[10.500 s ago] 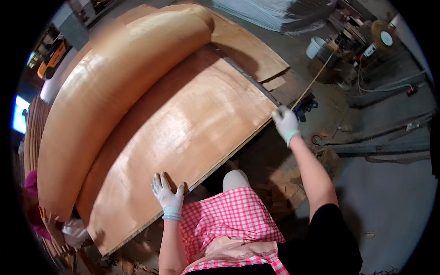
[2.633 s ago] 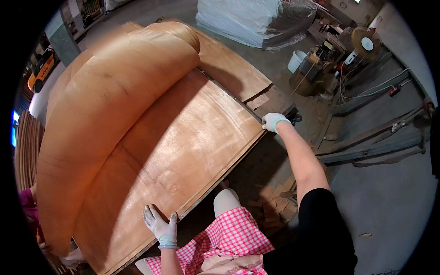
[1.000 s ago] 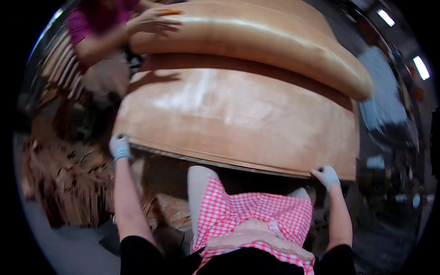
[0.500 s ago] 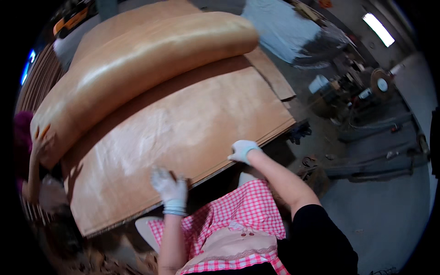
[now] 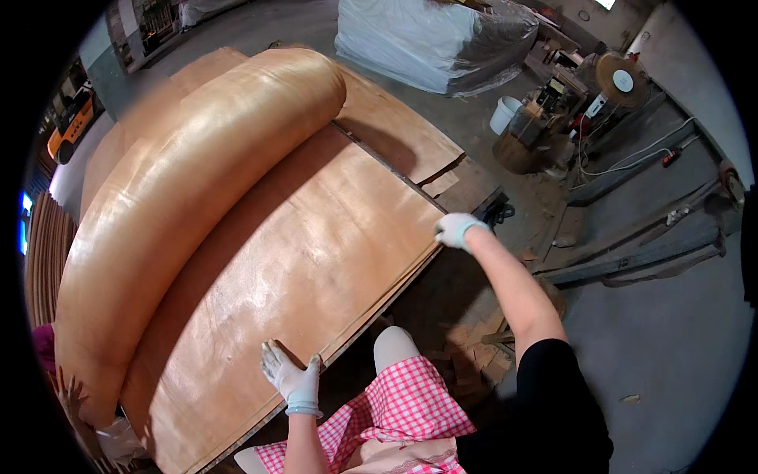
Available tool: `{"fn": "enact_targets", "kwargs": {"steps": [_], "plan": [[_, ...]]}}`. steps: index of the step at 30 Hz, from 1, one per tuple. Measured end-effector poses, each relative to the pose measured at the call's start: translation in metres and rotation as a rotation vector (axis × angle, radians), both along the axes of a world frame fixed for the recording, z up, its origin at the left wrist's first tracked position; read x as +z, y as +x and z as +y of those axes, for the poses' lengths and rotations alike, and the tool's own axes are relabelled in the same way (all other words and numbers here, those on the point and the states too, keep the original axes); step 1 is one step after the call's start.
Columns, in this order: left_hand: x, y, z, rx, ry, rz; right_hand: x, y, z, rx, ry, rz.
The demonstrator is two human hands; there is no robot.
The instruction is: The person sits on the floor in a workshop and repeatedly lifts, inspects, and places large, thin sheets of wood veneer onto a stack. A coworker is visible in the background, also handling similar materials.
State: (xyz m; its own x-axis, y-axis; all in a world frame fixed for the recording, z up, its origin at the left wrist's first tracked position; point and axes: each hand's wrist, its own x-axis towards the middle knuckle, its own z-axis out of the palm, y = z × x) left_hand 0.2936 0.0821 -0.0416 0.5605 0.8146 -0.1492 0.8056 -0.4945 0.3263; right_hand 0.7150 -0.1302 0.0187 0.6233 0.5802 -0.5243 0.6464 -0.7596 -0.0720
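Observation:
A broad stack of thin tan wood veneer sheets point(image 5: 316, 229) lies in front of me. Over its far part bulges a large curled veneer sheet point(image 5: 197, 150), bent into a long roll. My left hand point(image 5: 292, 379), in a white glove, rests on the flat top sheet close to the near edge, fingers and thumb spread. At the near right corner my gloved right hand point(image 5: 456, 231) has its fingers bent round the edge of the veneer sheet; the fingertips are partly hidden. Another person's bare hand point(image 5: 73, 399) is at the left end of the curled sheet.
More veneer point(image 5: 403, 130) extends beyond the stack's right edge. Plastic-wrapped goods point(image 5: 430, 43), a white bucket point(image 5: 505, 114) and a machine with a round disc point(image 5: 620, 79) stand farther off. Wood scraps point(image 5: 474, 355) litter the floor beside my knee. An orange vehicle point(image 5: 71, 126) is far left.
My right hand has moved along the near edge to the corner. My left hand now lies spread on the sheet. The view has turned, and the curled sheet sits farther left in it.

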Motion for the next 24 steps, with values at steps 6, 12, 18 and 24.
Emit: {"fn": "enact_targets", "kwargs": {"steps": [6,12,18,24], "plan": [[-0.006,0.003,-0.001,-0.027,0.009,-0.010,-0.039,0.057,-0.031,-0.224,-0.046,-0.020],[-0.001,-0.001,-0.004,0.017,0.010,-0.016,-0.051,0.034,-0.048,-0.781,0.377,-0.241],[0.030,-0.006,-0.034,-0.074,-0.110,-0.490,-0.035,-0.135,-0.009,-0.373,0.844,0.038],[0.075,-0.033,-0.070,-0.305,-0.214,-0.914,0.038,-0.337,0.043,-0.207,1.086,0.851]]}}
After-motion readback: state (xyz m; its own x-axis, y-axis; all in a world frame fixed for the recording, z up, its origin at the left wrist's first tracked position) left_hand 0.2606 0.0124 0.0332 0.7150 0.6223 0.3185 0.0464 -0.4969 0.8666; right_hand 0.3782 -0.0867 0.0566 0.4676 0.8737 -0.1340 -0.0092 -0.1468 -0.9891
